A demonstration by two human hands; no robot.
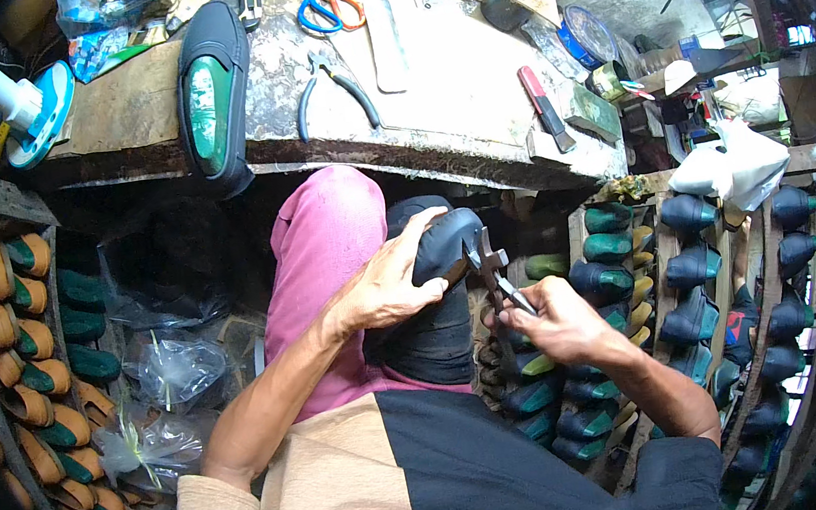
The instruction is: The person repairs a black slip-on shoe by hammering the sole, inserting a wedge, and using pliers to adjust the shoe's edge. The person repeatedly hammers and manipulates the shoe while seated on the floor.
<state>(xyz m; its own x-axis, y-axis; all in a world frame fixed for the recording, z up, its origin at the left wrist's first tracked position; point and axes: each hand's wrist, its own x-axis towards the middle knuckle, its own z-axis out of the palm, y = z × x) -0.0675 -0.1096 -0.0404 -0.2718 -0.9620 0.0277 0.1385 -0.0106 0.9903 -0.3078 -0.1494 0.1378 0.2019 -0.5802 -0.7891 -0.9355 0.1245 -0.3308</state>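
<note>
- Shoe [444, 238]: dark, propped on the dark-clad leg [425, 344] before the bench; the raised thigh seems to serve as a work rest, bringing it within reach of both hands.
- Left hand [393, 279]: fingers spread over the shoe's far side, thumb along the near side; the grip probably keeps it from rolling or sliding off the leg.
- Right hand [559, 323]: fingers curled round the handle of the pincers [493, 259], whose head meets the shoe's right edge. Whether the jaws bite there, I cannot tell from where I stand. The low hold likely gives leverage.
- Second shoe [212, 101]: on the bench [476, 96], green showing in its opening, near end over the front edge; apparently set aside within reach.
- Cutters [319, 62], scissors [325, 0] and red-handled knife [542, 104]: spread about the bench, the cutters lying with handles toward the person, presumably for quick pickup.
- Racks: tan shoes [55, 421] to the left, dark ones [688, 213] to the right, in rows, which would save floor space and keep each kind together.
</note>
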